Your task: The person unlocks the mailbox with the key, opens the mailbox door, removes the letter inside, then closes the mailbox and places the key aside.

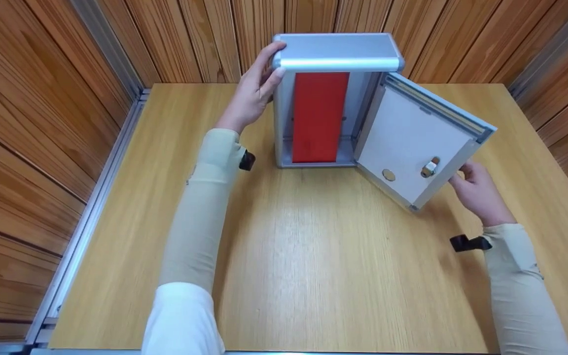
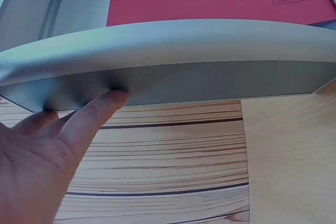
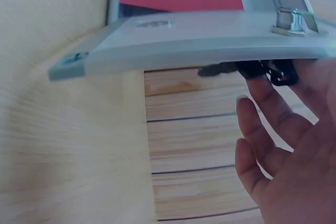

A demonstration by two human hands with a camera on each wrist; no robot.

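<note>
A silver metal box (image 1: pixel 338 52) stands upright at the back of the table, its hinged door (image 1: pixel 407 133) swung out to the right. Inside leans a flat red paper piece (image 1: pixel 318 118), with small print showing in the left wrist view. My left hand (image 1: pixel 252 91) rests against the box's upper left side, fingers and thumb fairly straight. At the door's free edge is my right hand (image 1: pixel 479 190). In the right wrist view its upper fingers pinch black-headed keys (image 3: pixel 252 69) at the door's outer face; the thumb is mostly hidden. A lock (image 1: pixel 430 167) shows on the door's inner face.
The box stands on a light wooden table (image 1: pixel 303 266). Wood-plank walls (image 1: pixel 205 39) rise behind and at both sides, with a metal rail (image 1: pixel 101 207) along the left edge. A round disc (image 1: pixel 388 175) sits low on the door's inner face.
</note>
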